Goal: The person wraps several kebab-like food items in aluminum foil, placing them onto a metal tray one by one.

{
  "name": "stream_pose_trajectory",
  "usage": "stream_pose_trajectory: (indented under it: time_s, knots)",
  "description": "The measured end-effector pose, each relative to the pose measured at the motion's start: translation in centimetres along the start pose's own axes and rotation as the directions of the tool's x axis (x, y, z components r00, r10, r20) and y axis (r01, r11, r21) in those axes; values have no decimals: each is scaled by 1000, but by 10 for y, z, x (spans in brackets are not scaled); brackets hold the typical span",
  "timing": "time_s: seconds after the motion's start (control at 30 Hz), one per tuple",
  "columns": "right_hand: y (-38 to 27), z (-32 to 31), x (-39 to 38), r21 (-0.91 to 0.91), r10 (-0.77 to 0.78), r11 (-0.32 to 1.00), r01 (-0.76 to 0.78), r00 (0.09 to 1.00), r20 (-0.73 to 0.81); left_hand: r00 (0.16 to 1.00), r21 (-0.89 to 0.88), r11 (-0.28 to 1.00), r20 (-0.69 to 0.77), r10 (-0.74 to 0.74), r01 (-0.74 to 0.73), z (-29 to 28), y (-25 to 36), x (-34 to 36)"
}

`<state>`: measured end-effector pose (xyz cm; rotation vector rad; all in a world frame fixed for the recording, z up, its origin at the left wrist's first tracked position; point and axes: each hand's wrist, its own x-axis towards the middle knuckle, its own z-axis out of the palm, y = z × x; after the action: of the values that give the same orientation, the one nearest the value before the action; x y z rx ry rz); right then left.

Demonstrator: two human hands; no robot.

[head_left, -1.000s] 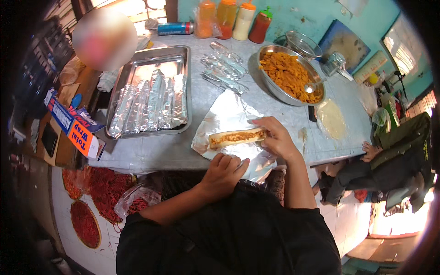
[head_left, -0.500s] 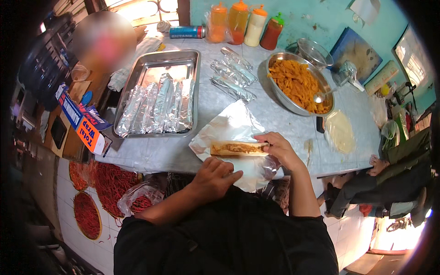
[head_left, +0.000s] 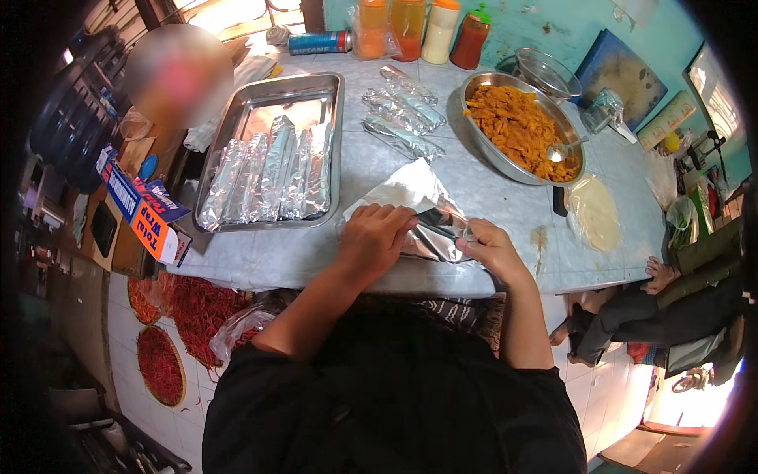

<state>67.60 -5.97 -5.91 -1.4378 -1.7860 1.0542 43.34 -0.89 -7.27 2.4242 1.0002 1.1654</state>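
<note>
In front of me on the table lies a sheet of aluminium foil [head_left: 407,187], its near side folded up over a filled bread-like roll that is now hidden. Curled fingers of my left hand [head_left: 374,241] press and grip the folded foil at its left. My right hand [head_left: 496,249] pinches the foil's right end between thumb and fingers. Beyond the sheet rest several foil-wrapped rolls [head_left: 404,114]. More wrapped rolls [head_left: 278,174] lie side by side in a metal tray [head_left: 335,150] to the left.
At the right stands a steel bowl [head_left: 488,160] of orange filling with a spoon, near a bagged stack of pale flat rounds [head_left: 592,213]. Sauce bottles [head_left: 470,39] and a blue gas can [head_left: 320,42] line the back. A foil box [head_left: 150,225] sits left. Another person's hand [head_left: 660,275] shows right.
The foil's near edge has been folded up and away over the roll, covering it. My left hand has moved up onto the foil; my right hand has shifted slightly right.
</note>
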Motion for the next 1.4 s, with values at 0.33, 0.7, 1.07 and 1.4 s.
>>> stream_pose_trajectory:
  time_s: [0.33,0.7,1.07,1.4]
  knots:
    - [-22,21,17,-285,164,927,-244,946,-278,971,70,971,65,-231,227,16,-15,-4]
    - [-8,17,9,-389,-59,921,-5,986,-153,994,132,987,71,84,-93,26,31,-16]
    - [5,2,7,-223,-3,975,-11,998,-63,979,203,961,115,169,-190,29,46,-16]
    - [1,35,-41,-643,-190,737,-208,849,-493,966,223,945,156,208,-239,21,61,-26]
